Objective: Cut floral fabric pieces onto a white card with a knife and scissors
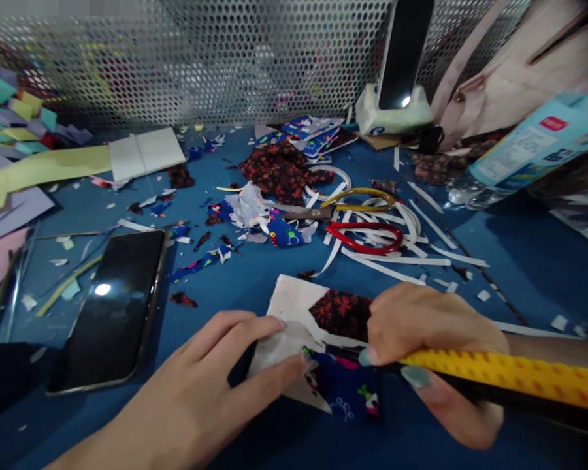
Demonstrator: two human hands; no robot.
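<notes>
In the head view, a white card (294, 299) lies on the table with a piece of dark red-flowered fabric (340, 314) and a piece of blue printed fabric (345, 382) on it. The fingertips of my left hand (220, 372) rest on the card's left part, thumb and fingers apart. My right hand (436, 333) is closed around a long black tool with a bumpy yellow grip (509, 375). Its dark front end lies over the card between the two fabrics; the tip itself is hard to make out.
Scissors (365, 238) with red and yellow handles lie on white strips beyond the card. Fabric scraps (279, 170) are scattered behind. A phone (115, 310) lies left; a bottle (529, 150) leans at right. Another phone (406, 52) stands against the perforated metal panel (225, 65).
</notes>
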